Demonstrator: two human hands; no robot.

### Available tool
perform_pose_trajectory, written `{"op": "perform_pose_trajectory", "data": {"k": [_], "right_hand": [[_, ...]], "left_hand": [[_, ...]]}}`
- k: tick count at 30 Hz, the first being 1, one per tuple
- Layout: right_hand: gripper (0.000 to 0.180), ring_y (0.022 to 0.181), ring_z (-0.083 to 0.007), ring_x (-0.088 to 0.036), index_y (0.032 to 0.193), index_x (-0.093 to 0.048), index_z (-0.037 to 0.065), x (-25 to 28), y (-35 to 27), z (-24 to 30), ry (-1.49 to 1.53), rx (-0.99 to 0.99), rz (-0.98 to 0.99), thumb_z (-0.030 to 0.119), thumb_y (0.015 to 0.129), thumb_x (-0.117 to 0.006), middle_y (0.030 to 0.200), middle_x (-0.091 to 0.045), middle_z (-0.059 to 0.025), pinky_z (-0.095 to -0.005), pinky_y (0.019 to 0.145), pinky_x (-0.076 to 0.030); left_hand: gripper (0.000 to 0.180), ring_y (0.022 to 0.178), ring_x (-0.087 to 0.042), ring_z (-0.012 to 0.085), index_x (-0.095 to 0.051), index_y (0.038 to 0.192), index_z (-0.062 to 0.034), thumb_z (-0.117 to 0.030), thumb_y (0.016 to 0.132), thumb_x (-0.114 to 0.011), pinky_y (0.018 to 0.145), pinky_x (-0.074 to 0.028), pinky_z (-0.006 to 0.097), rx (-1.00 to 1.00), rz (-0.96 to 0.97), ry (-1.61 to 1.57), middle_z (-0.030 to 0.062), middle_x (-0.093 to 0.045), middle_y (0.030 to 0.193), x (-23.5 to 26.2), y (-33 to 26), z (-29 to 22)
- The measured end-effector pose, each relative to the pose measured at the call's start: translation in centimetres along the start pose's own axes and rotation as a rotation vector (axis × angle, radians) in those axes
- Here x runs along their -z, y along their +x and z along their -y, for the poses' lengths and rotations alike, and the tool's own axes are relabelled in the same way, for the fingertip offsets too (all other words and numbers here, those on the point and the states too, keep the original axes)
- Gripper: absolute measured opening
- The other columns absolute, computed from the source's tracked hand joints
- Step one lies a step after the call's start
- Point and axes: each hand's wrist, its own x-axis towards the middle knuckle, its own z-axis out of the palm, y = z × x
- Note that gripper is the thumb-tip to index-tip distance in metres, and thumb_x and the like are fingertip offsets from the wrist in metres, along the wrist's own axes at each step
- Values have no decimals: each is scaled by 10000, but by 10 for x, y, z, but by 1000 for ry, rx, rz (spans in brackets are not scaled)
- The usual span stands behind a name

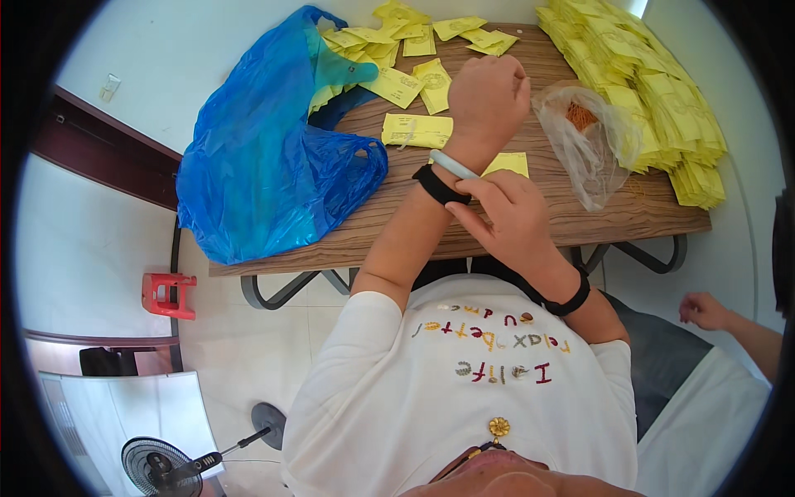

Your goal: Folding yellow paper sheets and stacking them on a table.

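Observation:
My left hand (489, 98) is closed in a loose fist above the table, its back turned up and nothing visible in it. Around that wrist sit a pale bangle (453, 164) and, just below it, a black wristband (440, 185). My right hand (515, 215) pinches the edge of this band between thumb and fingers. Another black band (571, 294) circles my right wrist. Under and beyond my left hand lie flat yellow paper packets (416, 130), one (507, 164) partly hidden by my hands.
A blue plastic bag (265, 166) with yellow packets spilling out covers the table's left side. On the wooden table (331, 248), a clear bag (584, 145) holds orange-brown rubber bands. Yellow packet stacks (662, 91) stand at right. Another person's hand (704, 311) is at far right.

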Motion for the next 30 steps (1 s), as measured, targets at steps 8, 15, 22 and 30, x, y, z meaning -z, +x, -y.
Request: {"op": "perform_pose_trajectory", "data": {"k": [8,15,22,30], "right_hand": [[267,635,-192,-601,1025,-672,68,-10,-9,5,-44,-117,21,107,804,-818,790,-603,-58,-320,557,-474],[229,604,-132,-574,965,-652,62,1,-6,13,61,-519,86,125,822,-820,747,-584,-36,-288,532,-454],[233,589,-168,-595,913,-614,53,3,-14,6,185,-635,129,130,814,-810,758,-603,-66,-304,549,-482],[169,762,-136,-594,910,-612,0,61,85,-7,-322,764,910,51,851,-762,828,-610,-58,-270,693,-484]], "left_hand": [[156,814,-647,268,-680,807,-120,-252,794,-762,667,-521,400,-142,91,242,63,-668,790,-16,1,-1],[147,845,-640,267,-659,790,-97,-216,785,-746,677,-524,401,-243,198,301,81,-661,823,-26,-1,-10],[105,873,-657,277,-667,796,-85,-167,766,-725,725,-542,408,-353,300,235,99,-664,836,-31,-10,-20],[149,854,-683,325,-709,806,-59,-202,769,-719,729,-558,468,-343,334,137,144,-681,866,-37,-17,-20]]}}
